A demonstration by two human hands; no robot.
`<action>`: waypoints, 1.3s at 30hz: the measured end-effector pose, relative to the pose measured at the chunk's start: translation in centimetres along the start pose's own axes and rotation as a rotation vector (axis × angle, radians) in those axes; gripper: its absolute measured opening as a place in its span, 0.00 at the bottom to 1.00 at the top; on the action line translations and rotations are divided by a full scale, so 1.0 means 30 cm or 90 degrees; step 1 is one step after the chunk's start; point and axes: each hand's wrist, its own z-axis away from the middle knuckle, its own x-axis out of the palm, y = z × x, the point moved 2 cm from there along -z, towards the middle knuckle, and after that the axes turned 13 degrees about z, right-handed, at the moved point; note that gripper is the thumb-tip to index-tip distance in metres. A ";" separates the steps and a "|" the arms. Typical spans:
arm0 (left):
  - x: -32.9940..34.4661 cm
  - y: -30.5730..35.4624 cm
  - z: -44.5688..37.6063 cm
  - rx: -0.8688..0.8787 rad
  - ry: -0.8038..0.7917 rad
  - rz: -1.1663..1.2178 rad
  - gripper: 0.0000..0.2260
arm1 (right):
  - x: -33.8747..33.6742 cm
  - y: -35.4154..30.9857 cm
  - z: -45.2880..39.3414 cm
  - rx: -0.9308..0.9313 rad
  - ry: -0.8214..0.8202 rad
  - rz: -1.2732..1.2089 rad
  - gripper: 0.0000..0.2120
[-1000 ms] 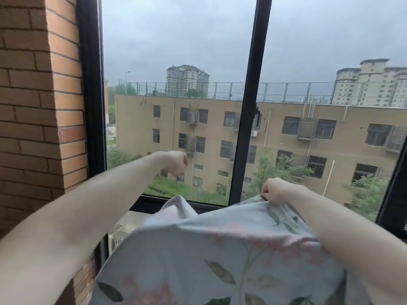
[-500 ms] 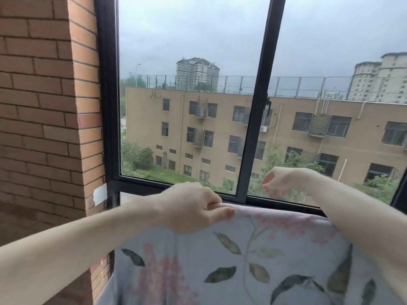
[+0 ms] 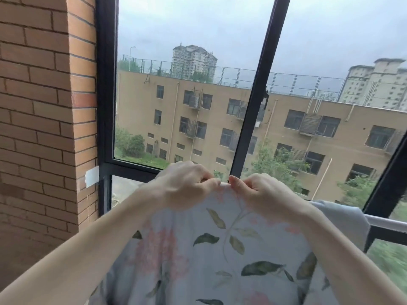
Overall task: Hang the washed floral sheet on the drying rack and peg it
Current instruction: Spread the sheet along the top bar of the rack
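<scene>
The floral sheet [image 3: 220, 249] is a soft, pale blue-grey cloth printed with dark green leaves, thin stems and blurred pink blossom clusters; it is bunching into loose folds as it is filling the lower middle of the view. Its right part is draping over a smooth pale round rail [image 3: 387, 223] that is running off to the right, just inside the window.

The left hand [image 3: 187, 183] is curling its fingers and pinching the sheet's top edge between thumb and forefinger, knuckles facing up. The right hand [image 3: 257, 190] is doing likewise, its thumb tip lying on the same edge, and the two thumbs are nearly touching at the fabric's highest point. Both bare forearms are reaching forward from the lower corners and converging there.

Behind, a black metal window frame [image 3: 105, 106] is standing against a rough orange brick wall [image 3: 44, 106] with dark mortar lines. A small white patch [image 3: 91, 179] is sticking to the brick corner beside the frame.
</scene>
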 end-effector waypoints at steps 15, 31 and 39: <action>0.039 -0.416 0.490 -0.160 0.180 0.279 0.12 | -0.005 0.015 0.020 0.003 -0.046 -0.077 0.34; -0.394 -0.181 0.016 -0.057 0.454 0.228 0.12 | -0.011 0.075 -0.013 0.080 -0.108 -0.241 0.29; -0.305 -0.152 -0.278 -0.213 0.080 0.110 0.11 | -0.024 0.086 -0.014 0.180 -0.042 -0.367 0.23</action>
